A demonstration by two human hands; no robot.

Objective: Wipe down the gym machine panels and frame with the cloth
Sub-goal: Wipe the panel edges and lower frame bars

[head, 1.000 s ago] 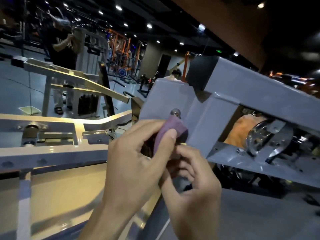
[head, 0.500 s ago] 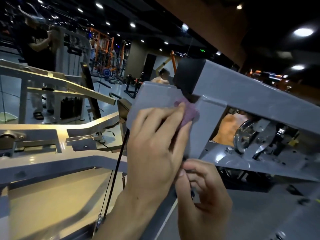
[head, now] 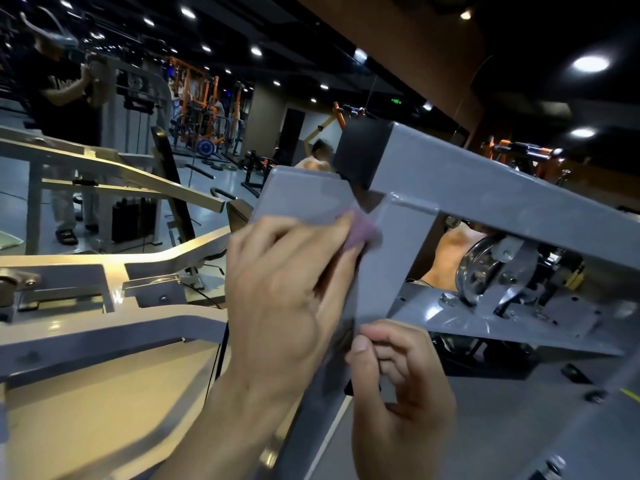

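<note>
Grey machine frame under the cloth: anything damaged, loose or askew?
Nothing stands out. The grey painted steel frame looks intact; the left hand presses the purple cloth flat on it.

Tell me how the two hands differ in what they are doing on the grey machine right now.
The left hand lies flat with straight fingers, pressing the purple cloth against the grey panel; the right hand has no cloth and its fingers are curled, the thumb against the upright grey post. The left hand sits higher, near the joint of the frame; the right hand is lower, at the post's bottom. Both are bare and touch the same machine.
</note>
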